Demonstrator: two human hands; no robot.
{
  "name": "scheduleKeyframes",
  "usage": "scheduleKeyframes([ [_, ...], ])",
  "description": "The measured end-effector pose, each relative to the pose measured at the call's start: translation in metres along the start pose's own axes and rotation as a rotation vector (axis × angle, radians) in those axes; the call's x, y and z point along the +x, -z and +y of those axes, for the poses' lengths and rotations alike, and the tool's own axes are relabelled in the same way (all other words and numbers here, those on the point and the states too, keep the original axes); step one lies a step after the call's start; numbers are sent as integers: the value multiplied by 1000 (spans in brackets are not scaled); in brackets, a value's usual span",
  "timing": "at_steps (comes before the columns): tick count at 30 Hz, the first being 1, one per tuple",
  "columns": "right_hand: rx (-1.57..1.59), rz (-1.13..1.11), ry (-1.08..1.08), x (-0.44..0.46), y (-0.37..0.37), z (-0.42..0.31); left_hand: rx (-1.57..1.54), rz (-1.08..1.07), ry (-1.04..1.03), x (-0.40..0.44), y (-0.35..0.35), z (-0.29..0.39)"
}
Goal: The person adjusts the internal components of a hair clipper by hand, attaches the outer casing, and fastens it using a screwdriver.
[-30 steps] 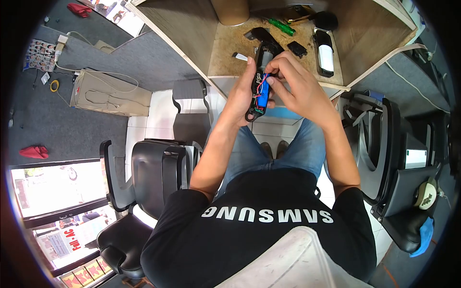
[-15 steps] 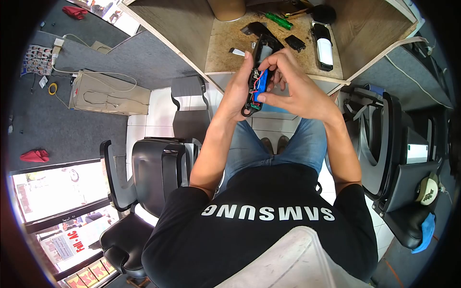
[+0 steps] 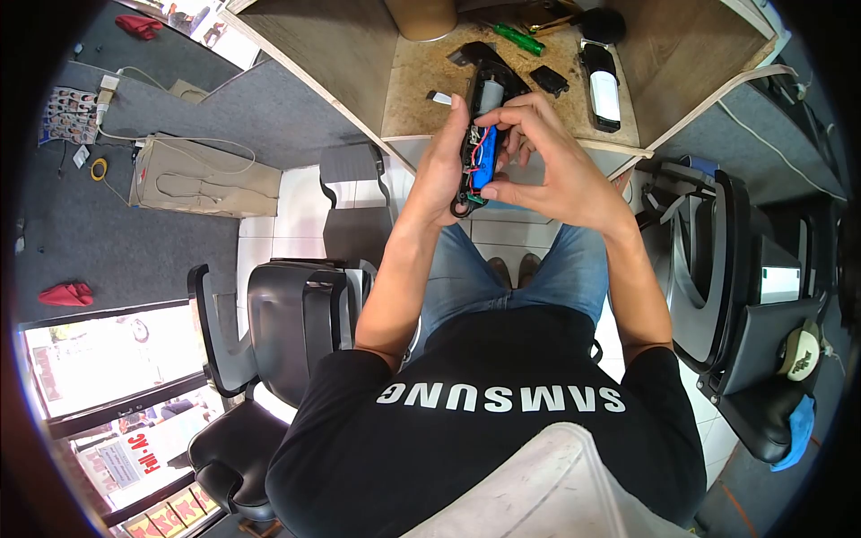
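The right hand (image 3: 567,175) has spread along the blue battery (image 3: 485,161).

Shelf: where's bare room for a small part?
Bare: left strip between side wall and white tab; narrower gap between black part and clipper. Crowded: centre, device held in front, cover and screwdriver behind.

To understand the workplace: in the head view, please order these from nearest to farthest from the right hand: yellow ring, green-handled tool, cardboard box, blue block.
From the right hand:
1. Blue block, immediately left, beside the thumb.
2. Green-handled tool, ahead, on the shelf.
3. Cardboard box, well to the left.
4. Yellow ring, left beyond the box.
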State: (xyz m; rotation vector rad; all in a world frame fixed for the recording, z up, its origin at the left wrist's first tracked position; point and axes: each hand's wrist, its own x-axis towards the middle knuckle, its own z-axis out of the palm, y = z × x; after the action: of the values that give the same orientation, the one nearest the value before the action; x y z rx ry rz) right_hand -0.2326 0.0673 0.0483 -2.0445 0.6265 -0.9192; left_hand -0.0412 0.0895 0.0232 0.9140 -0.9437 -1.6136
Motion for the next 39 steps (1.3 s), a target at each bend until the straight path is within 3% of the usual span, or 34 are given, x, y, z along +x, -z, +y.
scheduleKeyframes([
  [11, 73, -18, -131, 3, -1, -6, -84, 9, 2, -2, -9, -1],
  [14, 14, 11, 19, 3, -3, 0, -127, 39, -35, -1, -10, 0],
  [17, -47, 6, 34, 6, 7, -4, -148, 71, -56, -1, -10, 0],
  [26, -431, 238, 466, 3, -4, 4, -289, 195, -70, 1, -2, -2],
  [32, -363, 206, 424, -3, -23, 12, -227, 288, -155, -2, -7, 1],
  [39, -2, 235, 45, -8, -37, -10, -33, 458, -287, -1, -19, 0],
])
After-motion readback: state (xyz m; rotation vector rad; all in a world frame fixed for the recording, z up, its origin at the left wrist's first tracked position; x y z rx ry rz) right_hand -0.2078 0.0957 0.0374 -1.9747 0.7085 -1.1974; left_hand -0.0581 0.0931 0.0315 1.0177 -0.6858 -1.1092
